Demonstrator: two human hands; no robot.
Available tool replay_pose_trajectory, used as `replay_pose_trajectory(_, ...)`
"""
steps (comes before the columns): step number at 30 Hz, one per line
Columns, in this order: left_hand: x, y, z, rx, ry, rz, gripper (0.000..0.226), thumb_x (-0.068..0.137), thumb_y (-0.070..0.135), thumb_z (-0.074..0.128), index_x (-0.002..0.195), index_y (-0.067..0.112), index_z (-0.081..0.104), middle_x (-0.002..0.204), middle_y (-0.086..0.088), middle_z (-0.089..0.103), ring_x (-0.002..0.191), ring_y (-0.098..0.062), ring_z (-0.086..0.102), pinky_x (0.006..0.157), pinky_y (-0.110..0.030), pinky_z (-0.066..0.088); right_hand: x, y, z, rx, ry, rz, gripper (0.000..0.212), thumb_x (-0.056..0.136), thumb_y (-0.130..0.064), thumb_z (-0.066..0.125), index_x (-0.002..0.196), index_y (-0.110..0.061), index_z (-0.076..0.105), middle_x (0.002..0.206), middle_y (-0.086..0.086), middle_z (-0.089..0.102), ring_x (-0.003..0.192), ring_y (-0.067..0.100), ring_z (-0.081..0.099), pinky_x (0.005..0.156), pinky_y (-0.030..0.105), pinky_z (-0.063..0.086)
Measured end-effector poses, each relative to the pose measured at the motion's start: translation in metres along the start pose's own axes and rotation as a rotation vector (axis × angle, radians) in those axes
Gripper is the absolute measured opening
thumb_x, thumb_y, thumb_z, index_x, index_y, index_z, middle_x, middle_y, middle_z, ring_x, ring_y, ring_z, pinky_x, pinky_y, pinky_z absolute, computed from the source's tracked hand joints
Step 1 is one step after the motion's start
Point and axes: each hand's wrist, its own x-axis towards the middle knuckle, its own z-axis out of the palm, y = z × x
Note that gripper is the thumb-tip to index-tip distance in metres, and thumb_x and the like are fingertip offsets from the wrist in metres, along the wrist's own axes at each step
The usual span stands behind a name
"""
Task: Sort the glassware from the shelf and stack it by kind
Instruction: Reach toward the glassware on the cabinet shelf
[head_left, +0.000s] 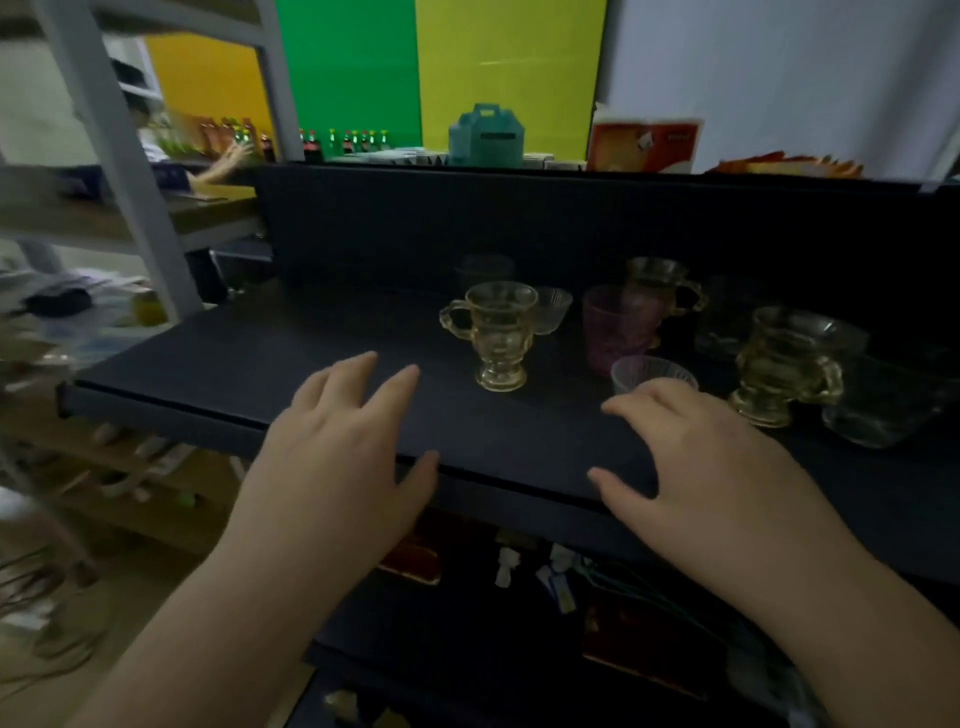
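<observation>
fingers: both hands hover over the front of the dark shelf (218, 364) with fingers spread and relaxed, holding nothing; the left hand (337, 441) sits low centre-left of the frame, the right hand (711, 462) low centre-right.
glassware: all of it stands on the shelf in the middle and right of the frame, unsorted.
nearest pick: a yellow footed mug (498, 332) stands alone at frame centre, upright, handle to the frame's left, apart from both hands.
small bowl: a ribbed clear bowl (649, 371) sits just beyond the right hand's fingertips; whether they touch it i cannot tell.
other kinds: a pink tumbler (613, 322) behind that bowl, a second ribbed bowl (553, 306) just behind the centre mug, another yellow mug (660, 283) at the back, a third yellow mug (779, 364) at the right, and a clear dish (883, 410) at the far right edge; dim shapes further back are too dark to name.
step in hand: likely reaching for the first pieces to group.
how to do it well: take each mug by its handle or stem, lift straight up before moving sideways, and gather like with like on the bare left part of the shelf.
care: the footed mugs look top-heavy, and the clustered pieces at the right could knock together if swept.
</observation>
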Motion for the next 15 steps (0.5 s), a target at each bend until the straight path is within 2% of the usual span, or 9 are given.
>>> replay_pose_trajectory(3,0.025,-0.004,0.013,-0.099,-0.023,0.063,0.078,0.084,0.060,0.051,0.150,0.033,0.022,0.155,0.001,0.024,0.140,-0.022,0.021,0.107,-0.037,0.031,0.009,-0.010,0.003,-0.011,-0.036,0.035,0.055,0.085,-0.060,0.055,0.135,-0.037,0.051,0.125,-0.022,0.048,0.114,0.003,0.048,0.083,0.023,0.045)
replay_pose_trajectory(5,0.044,-0.006,0.019,-0.153,-0.015,0.114,0.078,0.083,0.061,0.050,0.150,0.036,0.019,0.156,0.004,0.021,0.140,-0.019,0.019,0.107,-0.036,0.031,0.022,-0.011,0.001,-0.040,0.001,0.052,0.055,0.084,-0.059,0.055,0.133,-0.036,0.053,0.123,-0.020,0.050,0.110,0.004,0.050,0.080,0.025,0.047)
replay_pose_trajectory(8,0.079,-0.006,0.017,-0.238,0.041,0.214,0.078,0.079,0.060,0.053,0.148,0.036,0.025,0.153,0.006,0.026,0.139,-0.017,0.025,0.106,-0.037,0.034,0.045,-0.012,-0.001,-0.080,0.069,0.077,0.054,0.083,-0.056,0.059,0.131,-0.033,0.056,0.121,-0.015,0.054,0.107,0.007,0.053,0.077,0.026,0.049)
replay_pose_trajectory(11,0.115,-0.002,0.012,-0.245,0.101,0.276,0.083,0.077,0.065,0.053,0.149,0.035,0.025,0.151,0.005,0.030,0.137,-0.018,0.028,0.105,-0.038,0.034,0.065,-0.014,-0.001,-0.082,0.057,0.070,0.055,0.083,-0.055,0.061,0.132,-0.032,0.056,0.119,-0.015,0.055,0.105,0.007,0.054,0.078,0.029,0.052)
replay_pose_trajectory(13,0.139,0.005,0.014,-0.248,0.072,0.298,0.088,0.076,0.070,0.054,0.149,0.036,0.021,0.151,0.006,0.028,0.137,-0.018,0.028,0.105,-0.038,0.035,0.076,-0.017,0.003,-0.103,0.067,0.068,0.056,0.082,-0.056,0.061,0.132,-0.032,0.055,0.119,-0.014,0.056,0.105,0.007,0.054,0.078,0.028,0.052)
replay_pose_trajectory(15,0.155,0.011,0.021,-0.239,0.026,0.332,0.089,0.074,0.072,0.054,0.149,0.036,0.022,0.148,0.007,0.033,0.131,-0.016,0.037,0.101,-0.037,0.041,0.085,-0.021,0.007,-0.112,0.059,0.081,0.056,0.082,-0.055,0.062,0.132,-0.032,0.055,0.118,-0.013,0.056,0.104,0.008,0.055,0.077,0.027,0.051)
